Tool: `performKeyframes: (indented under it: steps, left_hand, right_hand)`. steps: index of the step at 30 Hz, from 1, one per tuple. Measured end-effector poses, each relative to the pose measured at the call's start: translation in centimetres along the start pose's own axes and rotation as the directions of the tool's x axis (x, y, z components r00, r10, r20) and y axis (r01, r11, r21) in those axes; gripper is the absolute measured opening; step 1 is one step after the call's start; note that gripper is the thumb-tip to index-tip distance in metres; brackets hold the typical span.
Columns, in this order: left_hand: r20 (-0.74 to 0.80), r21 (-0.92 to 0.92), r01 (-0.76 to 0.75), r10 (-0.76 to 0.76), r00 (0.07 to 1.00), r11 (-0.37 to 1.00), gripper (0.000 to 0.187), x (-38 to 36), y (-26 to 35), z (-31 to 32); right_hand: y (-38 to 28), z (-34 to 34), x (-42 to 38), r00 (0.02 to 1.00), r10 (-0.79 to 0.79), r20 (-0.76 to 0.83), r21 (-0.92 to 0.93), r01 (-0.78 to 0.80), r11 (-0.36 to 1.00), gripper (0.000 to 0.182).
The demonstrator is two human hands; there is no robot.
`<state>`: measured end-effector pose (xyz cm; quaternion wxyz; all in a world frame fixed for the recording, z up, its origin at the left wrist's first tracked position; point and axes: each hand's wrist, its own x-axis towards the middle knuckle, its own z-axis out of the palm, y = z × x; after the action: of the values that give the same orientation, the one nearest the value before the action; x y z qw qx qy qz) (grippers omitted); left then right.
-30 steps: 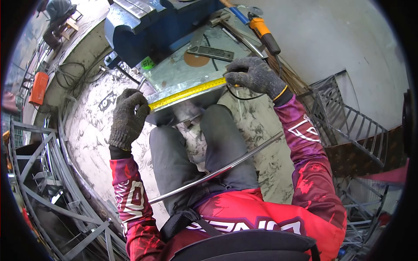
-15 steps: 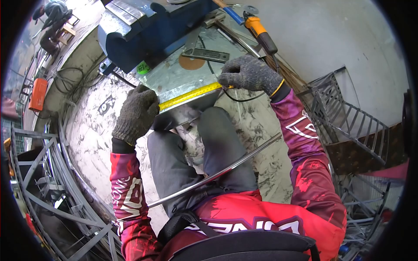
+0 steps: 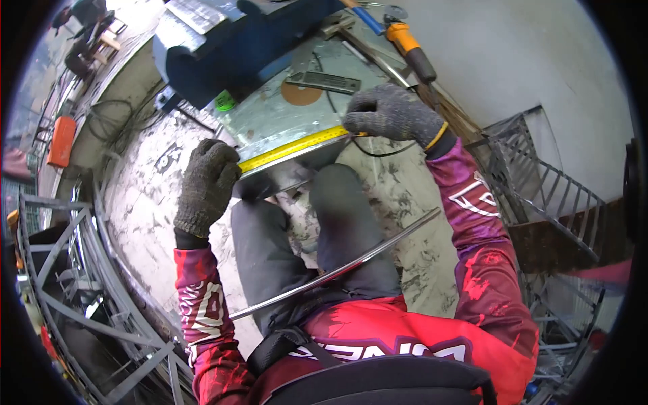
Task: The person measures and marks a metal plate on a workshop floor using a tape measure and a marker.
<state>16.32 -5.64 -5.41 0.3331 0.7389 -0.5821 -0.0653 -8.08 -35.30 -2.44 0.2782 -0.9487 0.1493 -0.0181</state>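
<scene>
A yellow tape measure (image 3: 293,147) stretches along the near edge of the metal bench top (image 3: 260,131). My left hand (image 3: 208,187), in a dark knit glove, grips its left end; the tape's case is not visible there. At the other end my gloved right hand (image 3: 395,116) pinches the tape by the bench's right corner. A metal rod (image 3: 337,271) lies slantwise across my thighs. Beyond the tape, a steel square (image 3: 324,82) rests partly over a round brown disc (image 3: 302,94).
A large blue vise (image 3: 223,57) stands at the bench's far left. An orange angle grinder (image 3: 410,50) and a hammer (image 3: 364,17) lie at the far right. Metal frames (image 3: 101,310) stand at my left, and a slatted rack (image 3: 553,189) at right. Another person (image 3: 84,34) is far left.
My left hand has shifted slightly left and down, and the visible yellow tape span is a little longer. My right hand still holds its end. The view has tilted slightly.
</scene>
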Motion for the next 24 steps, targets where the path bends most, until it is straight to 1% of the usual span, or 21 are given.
performKeyframes:
  steps: [2, 3, 4, 5, 6, 7, 8, 10, 14, 16, 17, 18, 19, 20, 21, 22, 24]
  left_hand:
    - [-0.046, -0.143, 0.174, -0.183, 0.982, 0.974, 0.015, -1.6, 0.2, -0.4]
    - [-0.129, -0.134, 0.111, -0.128, 0.983, 0.985, 0.020, -2.8, -1.8, 0.0]
    - [-0.127, -0.127, 0.122, -0.138, 0.982, 0.984, 0.020, -3.7, -2.9, 0.5]
    - [-0.161, -0.317, 0.183, -0.244, 0.956, 0.931, 0.019, -4.7, -3.9, 1.2]
    - [-0.175, -0.500, 0.223, -0.350, 0.920, 0.837, 0.019, -5.1, -4.1, 1.6]
    - [-0.161, -0.550, 0.215, -0.354, 0.921, 0.807, 0.018, -5.4, -4.3, 1.8]
    - [-0.162, -0.553, 0.213, -0.355, 0.921, 0.805, 0.018, -5.5, -4.6, 2.0]
    - [-0.147, -0.640, 0.200, -0.373, 0.916, 0.742, 0.014, -5.2, -4.8, 2.2]
    - [-0.106, -0.657, 0.231, -0.391, 0.914, 0.718, 0.009, -5.1, -4.6, 2.1]
    - [-0.097, -0.669, 0.231, -0.391, 0.915, 0.707, 0.006, -5.2, -4.8, 2.1]
    - [-0.083, -0.670, 0.242, -0.394, 0.915, 0.702, 0.005, -5.2, -4.9, 2.0]
    - [-0.083, -0.673, 0.235, -0.388, 0.918, 0.701, 0.005, -5.2, -4.9, 1.9]
    - [-0.071, -0.672, 0.253, -0.401, 0.913, 0.696, 0.005, -5.2, -5.0, 1.9]
    - [-0.058, -0.670, 0.272, -0.414, 0.908, 0.691, 0.005, -5.2, -4.9, 1.9]
    - [-0.051, -0.671, 0.281, -0.421, 0.906, 0.687, 0.005, -5.2, -4.7, 1.8]
    - [-0.052, -0.673, 0.276, -0.416, 0.908, 0.686, 0.005, -5.1, -4.7, 1.9]
    - [-0.057, -0.669, 0.271, -0.411, 0.910, 0.692, 0.008, -5.1, -4.9, 2.1]
  right_hand:
    - [-0.5, -0.3, -0.4, 1.000, 0.029, -0.008, 0.058, -0.029, 0.998, 0.035]
    - [-0.4, -0.1, -0.5, 0.999, 0.050, -0.010, 0.064, -0.049, 0.997, 0.034]
    - [-0.6, -0.1, -0.4, 0.999, 0.043, -0.004, 0.073, -0.043, 0.996, 0.034]
    - [-0.8, -0.2, -0.4, 0.997, 0.081, 0.012, 0.131, -0.082, 0.988, 0.033]
    - [-0.9, -0.3, -0.5, 0.992, 0.120, 0.029, 0.184, -0.123, 0.975, 0.033]
    - [-0.5, -0.3, -0.3, 0.994, 0.101, 0.048, 0.170, -0.107, 0.980, 0.034]
    - [-0.3, -0.1, -0.2, 0.994, 0.102, 0.050, 0.166, -0.109, 0.980, 0.034]
    - [-0.1, -0.1, -0.2, 0.998, 0.060, 0.029, 0.180, -0.065, 0.982, 0.033]
    - [-0.8, -0.3, -0.5, 0.995, 0.098, -0.008, 0.171, -0.095, 0.981, 0.031]
    - [-1.1, -0.8, -0.1, 0.992, 0.114, 0.047, 0.129, -0.119, 0.984, 0.032]
    - [-1.1, -1.0, 0.1, 0.990, 0.127, 0.060, 0.145, -0.134, 0.980, 0.035]
    - [0.1, -0.9, 0.8, 0.990, 0.131, 0.055, 0.139, -0.137, 0.981, 0.035]
    - [0.5, -1.0, 1.8, 0.992, 0.038, 0.117, 0.106, -0.050, 0.993, 0.033]
    - [0.8, -1.1, 1.8, 0.971, 0.140, 0.194, 0.126, -0.167, 0.978, 0.030]
    - [-0.5, -1.8, 1.9, 0.933, 0.241, 0.267, 0.129, -0.282, 0.951, 0.026]
    - [0.2, -1.5, 1.9, 0.933, 0.244, 0.264, 0.126, -0.284, 0.951, 0.026]
    - [1.8, -0.6, 2.3, 0.959, 0.145, 0.245, 0.187, -0.193, 0.963, 0.025]
